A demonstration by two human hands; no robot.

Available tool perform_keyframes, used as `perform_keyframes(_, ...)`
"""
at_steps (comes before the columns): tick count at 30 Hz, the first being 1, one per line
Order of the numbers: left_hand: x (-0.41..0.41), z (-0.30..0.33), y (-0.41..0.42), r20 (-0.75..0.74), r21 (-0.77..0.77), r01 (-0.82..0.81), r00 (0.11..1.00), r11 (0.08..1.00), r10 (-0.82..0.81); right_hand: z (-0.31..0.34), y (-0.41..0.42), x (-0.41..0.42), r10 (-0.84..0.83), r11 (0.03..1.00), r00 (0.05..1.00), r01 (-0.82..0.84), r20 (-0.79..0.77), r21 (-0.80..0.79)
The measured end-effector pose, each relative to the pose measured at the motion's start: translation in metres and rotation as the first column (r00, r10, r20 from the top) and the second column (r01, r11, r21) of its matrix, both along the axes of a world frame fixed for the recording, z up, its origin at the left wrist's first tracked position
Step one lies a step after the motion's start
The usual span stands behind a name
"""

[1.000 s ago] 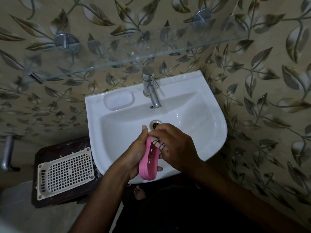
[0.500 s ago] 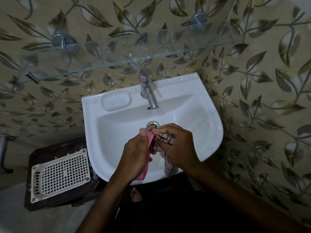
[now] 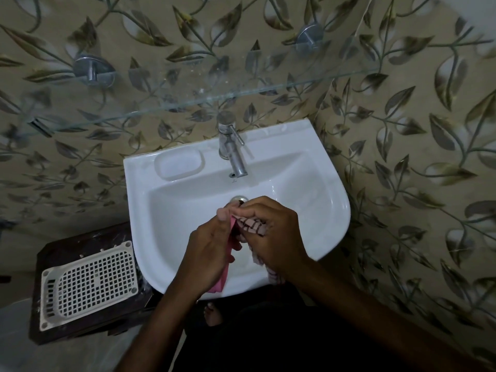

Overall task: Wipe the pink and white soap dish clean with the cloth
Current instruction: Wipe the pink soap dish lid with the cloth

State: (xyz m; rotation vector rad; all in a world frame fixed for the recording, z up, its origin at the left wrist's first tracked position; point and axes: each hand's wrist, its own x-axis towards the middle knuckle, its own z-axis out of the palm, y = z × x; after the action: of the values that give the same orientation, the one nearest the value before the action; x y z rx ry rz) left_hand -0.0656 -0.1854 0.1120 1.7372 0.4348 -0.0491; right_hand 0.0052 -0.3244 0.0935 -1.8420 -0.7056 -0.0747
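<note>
Over the white basin, my left hand (image 3: pixel 208 253) grips the pink soap dish (image 3: pixel 220 282) on edge; only its thin pink rim shows at the top and below my palm. My right hand (image 3: pixel 273 237) holds a pink checked cloth (image 3: pixel 252 225) bunched against the inner face of the dish, with a tail of cloth hanging down under my wrist. A white perforated insert (image 3: pixel 88 280) lies flat on a dark stool to the left of the basin.
The white wall basin (image 3: pixel 330 210) has a chrome tap (image 3: pixel 232 149) at the back and a moulded soap recess (image 3: pixel 178 162) to its left. A glass shelf (image 3: pixel 188 103) juts out above. The dark stool (image 3: pixel 67 251) stands low at left.
The dish has turned from showing its pink side to nearly edge-on behind my left hand. My right hand has worked the cloth further in, and its tail now hangs below.
</note>
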Motion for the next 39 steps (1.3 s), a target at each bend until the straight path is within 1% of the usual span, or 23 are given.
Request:
perform_keyframes(3, 0.001, 0.0, -0.002, -0.058, -0.063, -0.038, 0.998, 0.997, 0.035, 0.01, 0.004, -0.007, 0.127, 0.992, 0.979, -0.122, 0.159, -0.041)
perform_keyframes(6, 0.0, -0.001, -0.005, -0.051, -0.085, -0.03, 0.998, 0.996, 0.026, 0.009, 0.002, -0.003, 0.194, 0.98, 0.955, -0.18, 0.224, -0.079)
perform_keyframes(9, 0.0, -0.01, -0.001, 0.015, -0.066, -0.009, 1.0, 0.998, 0.01, 0.006, 0.001, 0.001, 0.119, 0.993, 0.984, -0.121, 0.132, 0.004)
perform_keyframes(12, 0.002, -0.011, 0.004, 0.146, -0.042, 0.039, 0.989, 0.998, -0.032, 0.002, 0.005, 0.002, -0.077, 0.996, 0.996, 0.078, -0.038, 0.03)
perform_keyframes(13, 0.002, -0.013, 0.007, 0.162, -0.018, 0.057, 0.985, 0.998, -0.053, 0.001, 0.006, 0.002, -0.117, 0.993, 0.991, 0.118, -0.059, 0.017)
perform_keyframes(15, 0.004, -0.017, 0.009, 0.161, 0.039, 0.069, 0.984, 0.997, -0.074, 0.004, 0.006, 0.001, -0.091, 0.996, 0.996, 0.091, -0.004, -0.006)
perform_keyframes(17, 0.006, -0.018, 0.007, 0.175, 0.103, 0.058, 0.982, 0.993, -0.075, 0.015, 0.005, 0.0, 0.038, 0.999, 0.99, -0.036, 0.138, -0.022)
perform_keyframes(19, 0.003, -0.015, 0.007, 0.233, 0.054, 0.059, 0.97, 0.997, -0.07, 0.023, 0.005, 0.005, 0.138, 0.99, 0.959, -0.135, 0.246, -0.027)
perform_keyframes(20, 0.003, -0.015, 0.008, 0.261, 0.014, 0.068, 0.963, 0.998, -0.069, 0.024, 0.005, 0.008, 0.141, 0.99, 0.96, -0.138, 0.243, -0.027)
perform_keyframes(22, 0.003, -0.015, 0.009, 0.287, -0.022, 0.054, 0.957, 0.998, -0.045, 0.019, 0.007, 0.012, 0.057, 0.998, 0.989, -0.057, 0.133, -0.006)
perform_keyframes(25, 0.004, -0.017, 0.01, 0.326, 0.133, 0.038, 0.942, 0.99, -0.08, 0.006, 0.008, 0.012, -0.094, 0.995, 0.992, 0.096, -0.088, 0.025)
perform_keyframes(26, 0.004, -0.013, 0.009, 0.305, 0.121, 0.068, 0.947, 0.99, -0.102, 0.002, 0.009, 0.011, -0.108, 0.994, 0.988, 0.11, -0.108, 0.019)
perform_keyframes(28, 0.006, -0.004, 0.006, 0.148, 0.105, 0.134, 0.978, 0.985, -0.148, -0.002, 0.008, 0.009, -0.124, 0.992, 0.991, 0.124, -0.044, 0.0)
perform_keyframes(29, 0.007, 0.0, 0.004, 0.032, 0.069, 0.158, 0.986, 0.985, -0.161, -0.003, 0.007, 0.008, -0.127, 0.992, 0.992, 0.127, 0.004, -0.005)
perform_keyframes(30, 0.007, 0.003, 0.002, -0.082, -0.016, 0.163, 0.983, 0.986, -0.164, -0.001, 0.007, 0.008, -0.125, 0.992, 0.991, 0.126, 0.039, -0.01)
perform_keyframes(31, 0.007, 0.004, 0.001, -0.184, -0.163, 0.135, 0.969, 0.977, -0.165, 0.001, 0.007, 0.008, -0.123, 0.992, 0.989, 0.125, 0.077, -0.02)
perform_keyframes(32, 0.006, 0.005, 0.001, -0.273, -0.353, 0.058, 0.948, 0.934, -0.162, 0.002, 0.007, 0.008, -0.113, 0.992, 0.985, 0.118, 0.133, -0.032)
perform_keyframes(33, 0.005, 0.006, -0.001, -0.326, -0.541, -0.054, 0.933, 0.839, -0.15, 0.003, 0.008, 0.009, -0.095, 0.993, 0.974, 0.108, 0.207, -0.053)
perform_keyframes(34, 0.003, 0.005, -0.003, -0.342, -0.664, -0.142, 0.931, 0.734, -0.13, 0.002, 0.009, 0.008, -0.072, 0.993, 0.957, 0.097, 0.281, -0.074)
perform_keyframes(35, 0.001, 0.004, -0.005, -0.334, -0.719, -0.188, 0.938, 0.669, -0.095, 0.001, 0.01, 0.006, -0.058, 0.992, 0.943, 0.091, 0.328, -0.086)
perform_keyframes(36, 0.0, 0.003, -0.008, -0.318, -0.715, -0.216, 0.947, 0.664, -0.035, 0.0, 0.012, 0.005, -0.057, 0.992, 0.942, 0.09, 0.33, -0.087)
perform_keyframes(38, -0.001, 0.003, -0.013, -0.237, -0.643, -0.232, 0.966, 0.73, 0.098, -0.001, 0.015, 0.004, -0.079, 0.994, 0.976, 0.093, 0.205, -0.059)
perform_keyframes(39, -0.001, 0.002, -0.014, -0.172, -0.612, -0.211, 0.976, 0.762, 0.132, -0.001, 0.016, 0.004, -0.09, 0.994, 0.988, 0.097, 0.126, -0.047)
